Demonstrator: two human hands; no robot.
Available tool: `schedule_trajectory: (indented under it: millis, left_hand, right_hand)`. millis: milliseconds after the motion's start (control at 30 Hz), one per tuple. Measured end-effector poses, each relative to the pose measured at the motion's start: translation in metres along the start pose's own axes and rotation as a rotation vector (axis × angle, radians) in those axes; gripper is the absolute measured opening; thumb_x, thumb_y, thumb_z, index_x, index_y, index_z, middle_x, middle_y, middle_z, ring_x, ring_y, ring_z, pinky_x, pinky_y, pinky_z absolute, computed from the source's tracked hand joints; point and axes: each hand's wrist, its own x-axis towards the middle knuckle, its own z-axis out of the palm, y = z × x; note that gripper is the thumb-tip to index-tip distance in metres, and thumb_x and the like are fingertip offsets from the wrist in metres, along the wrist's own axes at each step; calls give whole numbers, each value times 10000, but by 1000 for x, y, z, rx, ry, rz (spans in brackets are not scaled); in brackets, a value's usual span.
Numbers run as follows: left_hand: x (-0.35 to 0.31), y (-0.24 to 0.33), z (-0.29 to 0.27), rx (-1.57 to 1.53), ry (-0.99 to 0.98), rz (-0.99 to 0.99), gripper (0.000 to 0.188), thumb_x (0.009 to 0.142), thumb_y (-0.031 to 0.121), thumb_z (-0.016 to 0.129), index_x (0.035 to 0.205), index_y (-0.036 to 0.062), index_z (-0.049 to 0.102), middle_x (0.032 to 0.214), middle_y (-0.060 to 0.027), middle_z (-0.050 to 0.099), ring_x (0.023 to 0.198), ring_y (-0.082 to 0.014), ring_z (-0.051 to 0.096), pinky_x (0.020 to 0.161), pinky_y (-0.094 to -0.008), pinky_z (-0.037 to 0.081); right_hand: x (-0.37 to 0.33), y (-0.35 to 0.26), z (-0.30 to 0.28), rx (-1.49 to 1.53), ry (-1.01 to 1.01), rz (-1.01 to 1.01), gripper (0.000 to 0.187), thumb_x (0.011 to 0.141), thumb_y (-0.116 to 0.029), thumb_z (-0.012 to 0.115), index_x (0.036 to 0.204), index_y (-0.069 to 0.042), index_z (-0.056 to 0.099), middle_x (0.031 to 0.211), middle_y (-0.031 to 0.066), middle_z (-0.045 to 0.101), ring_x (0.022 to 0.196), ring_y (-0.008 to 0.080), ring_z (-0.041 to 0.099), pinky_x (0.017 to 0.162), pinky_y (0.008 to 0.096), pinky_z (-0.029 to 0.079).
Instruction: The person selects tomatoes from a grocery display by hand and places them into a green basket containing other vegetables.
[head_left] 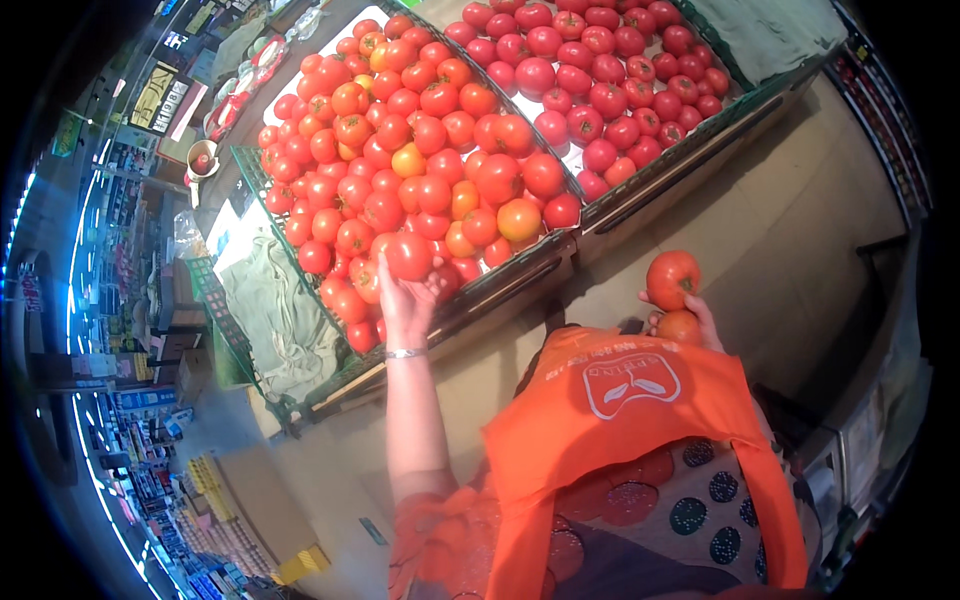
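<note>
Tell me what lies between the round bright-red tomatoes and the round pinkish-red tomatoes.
In the head view, a thin dark divider runs between the bright-red tomatoes and the pinkish-red tomatoes, with white lining showing beside it.

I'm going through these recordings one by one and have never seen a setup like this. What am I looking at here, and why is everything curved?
There is no machine: these are a person's own bare hands. The single picture comes from a wide fisheye camera on their head, looking down, so straight edges bend near the rim. The orange apron below is worn by that person. On the display lie a heap of red tomatoes, a few yellowish, and a pinker heap beside it. The left hand cups a large red tomato; whether it is lifted clear is hard to tell. The right hand holds two tomatoes.
</note>
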Motion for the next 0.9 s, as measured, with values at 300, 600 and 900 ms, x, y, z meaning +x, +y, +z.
schedule_trajectory:
  millis: [300,600,900]
  left_hand:
    - [47,41,33,119,-67,124,541,891,506,425,1141,28,468,1006,-122,582,799,-204,570,747,-379,477]
    - [52,37,43,633,-121,273,440,879,236,529,1254,43,404,1177,-144,493,1009,-231,517,842,-361,450]
    - [-8,-1,-2,2232,-542,812,256,705,71,553,960,61,542,931,-106,540,976,-265,500,952,-565,289]
  right_hand:
    - [6,1,17,-23,19,4,593,833,-393,494,1260,9,411,770,49,572,755,174,586,730,306,487]
    - [10,7,15,51,-3,14,596,826,-389,509,1272,-9,398,799,53,571,765,171,581,739,307,486]
    - [21,9,5,68,-39,56,596,822,-387,516,1271,-13,400,805,55,582,775,176,596,737,308,496]
